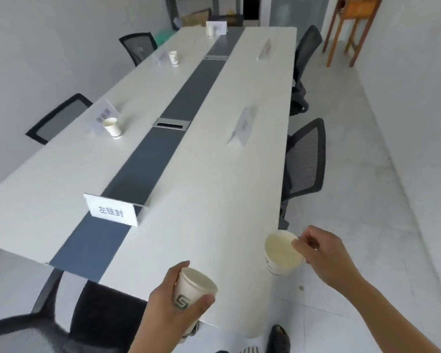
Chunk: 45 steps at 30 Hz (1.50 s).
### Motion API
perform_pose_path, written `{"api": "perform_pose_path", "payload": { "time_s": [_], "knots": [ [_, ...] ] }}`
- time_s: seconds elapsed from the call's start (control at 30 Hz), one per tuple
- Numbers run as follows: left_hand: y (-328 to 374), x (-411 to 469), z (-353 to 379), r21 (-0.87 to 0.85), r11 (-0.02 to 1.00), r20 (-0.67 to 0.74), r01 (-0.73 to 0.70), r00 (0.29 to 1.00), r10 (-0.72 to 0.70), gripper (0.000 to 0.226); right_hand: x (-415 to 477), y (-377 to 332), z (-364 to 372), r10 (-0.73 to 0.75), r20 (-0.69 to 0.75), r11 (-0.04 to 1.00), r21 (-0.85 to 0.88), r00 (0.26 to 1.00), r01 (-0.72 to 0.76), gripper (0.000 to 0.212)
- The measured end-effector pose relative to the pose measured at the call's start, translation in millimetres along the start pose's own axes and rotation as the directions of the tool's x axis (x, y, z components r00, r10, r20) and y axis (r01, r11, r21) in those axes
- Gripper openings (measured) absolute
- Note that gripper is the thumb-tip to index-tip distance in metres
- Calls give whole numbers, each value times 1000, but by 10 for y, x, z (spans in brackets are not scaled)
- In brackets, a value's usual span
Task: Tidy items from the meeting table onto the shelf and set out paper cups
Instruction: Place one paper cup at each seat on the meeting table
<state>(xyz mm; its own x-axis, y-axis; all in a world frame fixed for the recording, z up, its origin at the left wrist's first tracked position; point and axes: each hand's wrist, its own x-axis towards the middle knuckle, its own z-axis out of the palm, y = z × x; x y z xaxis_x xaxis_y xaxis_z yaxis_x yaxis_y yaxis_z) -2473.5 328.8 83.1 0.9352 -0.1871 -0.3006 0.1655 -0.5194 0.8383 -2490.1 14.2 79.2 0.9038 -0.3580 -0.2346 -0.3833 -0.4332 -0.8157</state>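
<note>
The left hand (168, 304) gripped a stack of paper cups (192, 291) over the near end of the white bench (201, 200). The right hand (323, 253) pinched the rim of a single cup (281, 253) just past the bench's near right edge. Three more cups stood beyond the nearest name card (111, 209), along the bench's left side and far end.

Bright, even, cool light fills the room with only faint shadows, a soft sheen lies on the white desk (214, 174), wide-angle distortion bends the frame edges, and the whole picture is slightly soft, blurrier toward the lower left.
</note>
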Motion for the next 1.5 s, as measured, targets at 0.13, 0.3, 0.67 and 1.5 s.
{"api": "perform_pose_path", "payload": {
  "time_s": [0.13,0.3,0.67,1.5],
  "knots": [
    [-10,-5,-79,-91,994,-152,68,985,-81,84,892,-446,273,-147,145,986,-51,978,156,23],
    [-172,-8,-233,-161,972,-298,170,931,-212,106,1731,-1147,915,-265,266,953,-77,927,294,20],
    [-635,929,-992,-305,935,-342,179,896,-283,94,2986,-2284,2852,-191,333,962,-124,923,244,16],
    [-927,1587,-1447,-253,946,-263,203,926,-270,89,3146,-2106,3479,29,356,998,-56,934,-10,34]
  ]
}}
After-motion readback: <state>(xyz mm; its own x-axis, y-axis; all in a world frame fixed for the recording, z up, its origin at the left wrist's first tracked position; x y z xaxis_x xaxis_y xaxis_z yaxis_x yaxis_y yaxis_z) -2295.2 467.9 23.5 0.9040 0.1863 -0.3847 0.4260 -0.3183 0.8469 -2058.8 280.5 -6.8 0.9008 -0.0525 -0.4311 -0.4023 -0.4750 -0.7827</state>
